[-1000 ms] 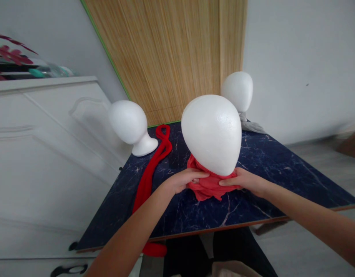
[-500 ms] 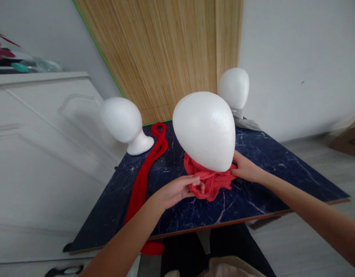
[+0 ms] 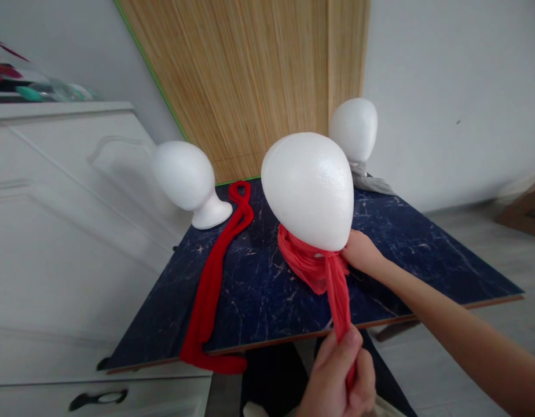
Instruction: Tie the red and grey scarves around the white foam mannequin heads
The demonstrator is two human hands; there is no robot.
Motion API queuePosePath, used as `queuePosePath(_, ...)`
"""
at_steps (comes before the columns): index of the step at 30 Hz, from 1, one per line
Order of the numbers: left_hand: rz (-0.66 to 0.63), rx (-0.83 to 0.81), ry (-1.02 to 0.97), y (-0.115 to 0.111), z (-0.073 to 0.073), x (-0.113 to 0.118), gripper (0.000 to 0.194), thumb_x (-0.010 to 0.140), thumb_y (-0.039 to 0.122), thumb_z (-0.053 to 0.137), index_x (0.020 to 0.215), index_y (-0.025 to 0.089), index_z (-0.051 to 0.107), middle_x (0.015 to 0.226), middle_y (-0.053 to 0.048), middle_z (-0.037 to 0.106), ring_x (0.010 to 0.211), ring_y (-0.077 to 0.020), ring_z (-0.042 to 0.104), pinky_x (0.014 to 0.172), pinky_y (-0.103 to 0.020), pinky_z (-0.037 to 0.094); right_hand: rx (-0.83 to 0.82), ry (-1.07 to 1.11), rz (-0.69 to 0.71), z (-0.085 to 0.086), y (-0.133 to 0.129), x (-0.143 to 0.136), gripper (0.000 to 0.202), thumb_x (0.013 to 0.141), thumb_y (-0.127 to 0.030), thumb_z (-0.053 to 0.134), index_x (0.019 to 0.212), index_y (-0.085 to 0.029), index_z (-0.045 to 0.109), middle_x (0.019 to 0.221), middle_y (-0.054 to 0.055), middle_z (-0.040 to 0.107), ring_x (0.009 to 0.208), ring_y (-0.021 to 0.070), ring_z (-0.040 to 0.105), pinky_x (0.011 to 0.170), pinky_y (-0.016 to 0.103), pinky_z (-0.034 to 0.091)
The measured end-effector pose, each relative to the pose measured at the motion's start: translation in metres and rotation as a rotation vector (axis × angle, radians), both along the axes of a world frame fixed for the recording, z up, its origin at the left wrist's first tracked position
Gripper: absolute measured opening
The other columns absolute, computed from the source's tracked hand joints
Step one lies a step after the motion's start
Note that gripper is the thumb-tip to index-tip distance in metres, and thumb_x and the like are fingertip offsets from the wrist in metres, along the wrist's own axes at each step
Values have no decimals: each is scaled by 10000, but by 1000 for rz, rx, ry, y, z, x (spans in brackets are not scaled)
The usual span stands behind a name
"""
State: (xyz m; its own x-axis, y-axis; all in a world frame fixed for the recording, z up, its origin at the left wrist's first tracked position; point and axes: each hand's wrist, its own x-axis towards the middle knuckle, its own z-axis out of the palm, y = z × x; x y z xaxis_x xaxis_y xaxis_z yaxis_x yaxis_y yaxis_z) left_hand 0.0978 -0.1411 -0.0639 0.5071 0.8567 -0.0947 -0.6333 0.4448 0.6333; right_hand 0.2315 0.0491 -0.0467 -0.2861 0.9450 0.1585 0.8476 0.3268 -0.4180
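At the centre of the frame a white foam head point(image 3: 308, 188) stands on the dark marbled bench point(image 3: 406, 243), with a coral scarf point(image 3: 313, 266) wound around its neck. One end of the scarf runs down and toward the bottom of the frame as a taut twisted tail. The left hand point(image 3: 339, 379), at the bottom centre, is clenched around that tail, its grip closed on the cloth. The right hand point(image 3: 358, 253) sits right of centre against the neck, touching the scarf just under the head; its fingers are hidden behind the foam, so whether it pinches the cloth or only presses on it cannot be told.

Judging by how things lie, the wrap looks already made and snug at the neck. No knot or tucked end shows; the tail is loose apart from the hand holding it, so the fastening seems not yet done.

A red scarf point(image 3: 215, 272) lies stretched along the left of the bench, its lower end hanging over the near edge. It runs up to a second head point(image 3: 187, 179) at centre left. A third head point(image 3: 353, 130) stands at the far edge, upper right of centre, with grey cloth point(image 3: 374, 184) at its base.
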Motion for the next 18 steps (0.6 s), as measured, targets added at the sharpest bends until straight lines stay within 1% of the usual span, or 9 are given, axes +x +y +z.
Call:
queuePosePath(2,1,4,108,-6,-3,10,305,936,506,479,875,214,418,415,127,367,285,-43,186,337,-198,141,4,-11,-4,1,1,0,297,826,-151,423,955,-108,687,1056,189,686,959,318,656,806,368,481)
queuePosePath(5,15,-4,216,-7,-2,9,298,953,487,441,873,202,415,445,122,386,294,-31,177,358,-216,120,-68,28,68,11,5,11,276,802,-182,494,973,-129,704,1031,136,707,948,288,661,830,350,493)
queuePosePath(7,31,-13,219,-6,0,0,287,953,478,441,889,199,417,458,124,387,289,-25,170,366,-223,112,-244,139,259,23,12,27,330,771,-251,593,1070,-158,697,1062,81,711,1009,274,646,908,354,490)
queuePosePath(9,59,-10,217,-5,2,-13,285,952,473,443,892,195,427,461,124,384,286,-22,171,372,-225,112,-463,276,486,34,19,45,473,750,-341,667,1203,-203,655,1168,37,682,1137,266,594,1023,375,442)
queuePosePath(10,76,-11,220,-5,3,-19,280,955,466,441,890,194,431,462,122,383,287,-21,171,376,-224,114,-548,328,560,38,23,53,519,757,-379,674,1251,-224,630,1221,24,658,1192,259,561,1067,385,408)
queuePosePath(12,129,-22,234,-4,5,-33,263,962,443,435,883,192,436,465,120,378,296,-19,177,390,-221,121,-636,384,584,39,31,65,549,784,-426,651,1299,-245,600,1282,25,622,1234,258,529,1096,414,378)
queuePosePath(13,159,-27,241,-3,6,-39,257,963,435,435,879,192,437,466,119,375,300,-18,181,398,-220,125,-630,385,560,36,34,67,568,782,-438,652,1313,-248,589,1302,34,605,1236,266,524,1094,432,378)
queuePosePath(15,198,-29,248,-1,8,-47,262,956,436,447,855,195,432,468,118,367,303,-19,189,404,-223,126,-530,336,514,24,39,67,656,728,-459,706,1334,-248,571,1342,60,563,1246,297,501,1088,477,374)
queuePosePath(18,183,-16,284,0,11,-48,286,953,456,436,828,199,433,478,111,361,309,-27,184,391,-228,117,-246,259,488,2,42,54,761,623,-461,794,1319,-235,584,1352,93,526,1264,348,451,1101,546,328)
